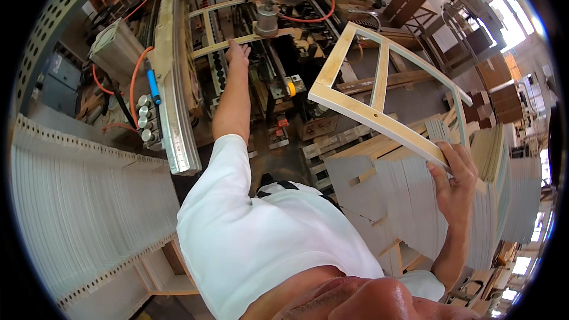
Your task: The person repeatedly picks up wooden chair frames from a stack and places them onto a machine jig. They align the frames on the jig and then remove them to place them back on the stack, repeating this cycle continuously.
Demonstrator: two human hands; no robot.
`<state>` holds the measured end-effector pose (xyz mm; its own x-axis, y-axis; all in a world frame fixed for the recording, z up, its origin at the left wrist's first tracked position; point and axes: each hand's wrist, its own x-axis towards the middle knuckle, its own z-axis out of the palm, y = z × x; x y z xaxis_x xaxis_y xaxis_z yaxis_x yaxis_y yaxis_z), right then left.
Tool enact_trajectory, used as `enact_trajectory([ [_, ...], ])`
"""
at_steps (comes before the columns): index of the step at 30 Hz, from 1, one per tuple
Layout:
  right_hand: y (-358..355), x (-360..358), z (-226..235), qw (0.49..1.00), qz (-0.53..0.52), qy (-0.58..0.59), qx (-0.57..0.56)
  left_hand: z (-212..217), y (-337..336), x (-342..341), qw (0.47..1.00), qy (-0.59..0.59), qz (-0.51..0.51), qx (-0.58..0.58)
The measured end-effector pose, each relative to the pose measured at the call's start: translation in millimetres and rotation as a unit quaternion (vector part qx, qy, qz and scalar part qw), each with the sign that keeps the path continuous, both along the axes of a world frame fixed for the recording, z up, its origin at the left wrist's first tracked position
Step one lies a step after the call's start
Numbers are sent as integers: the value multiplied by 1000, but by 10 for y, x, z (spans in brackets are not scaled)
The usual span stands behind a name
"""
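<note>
My left hand [238, 54] reaches forward to the near rail [261, 38] of a pale wooden frame lying in a machine. Its fingers look stretched out against the rail's near edge, without wrapping round it. Above that rail, near its middle, stands a grey metal cylinder [267, 22] of the machine. On the right, my right hand [455, 172] is closed round the lower corner of a second wooden frame [379, 120], raised and tilted. This frame has a crossbar [381, 77], pale wood on its broad faces and light grey edges.
Grey-white panels stand packed at left [89, 184] and at right [409, 201]. Beside my left arm runs a long metal-edged beam [178, 112] with a blue pen-shaped tool [153, 86] and an orange hose [135, 77]. A yellow roll [291, 88] sits at the machine's near side.
</note>
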<state>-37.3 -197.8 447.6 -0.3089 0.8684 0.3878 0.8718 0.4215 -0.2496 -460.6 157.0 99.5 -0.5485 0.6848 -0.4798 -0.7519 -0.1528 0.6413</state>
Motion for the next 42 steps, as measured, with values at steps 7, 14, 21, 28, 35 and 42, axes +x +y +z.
enact_trajectory([
  [7, 202, -127, -164, 999, 10, 22, -36, 22, 2, -34, 998, -59, 8, 34],
  [14, 288, -134, -314, 997, 50, 16, -51, -71, 58, -66, 992, -90, 38, 78],
  [21, 292, -38, -516, 994, 81, 44, -54, 113, -608, 423, 993, -81, 62, 64],
  [28, 219, 130, -713, 988, 127, 79, -45, 41, -734, 724, 992, -66, 70, 84],
  [35, 163, 343, -889, 982, 150, 99, -61, -147, -619, 529, 994, -45, 87, 47],
  [42, 156, 400, -1036, 980, 156, 96, -83, -44, -489, 644, 997, -9, 76, -27],
])
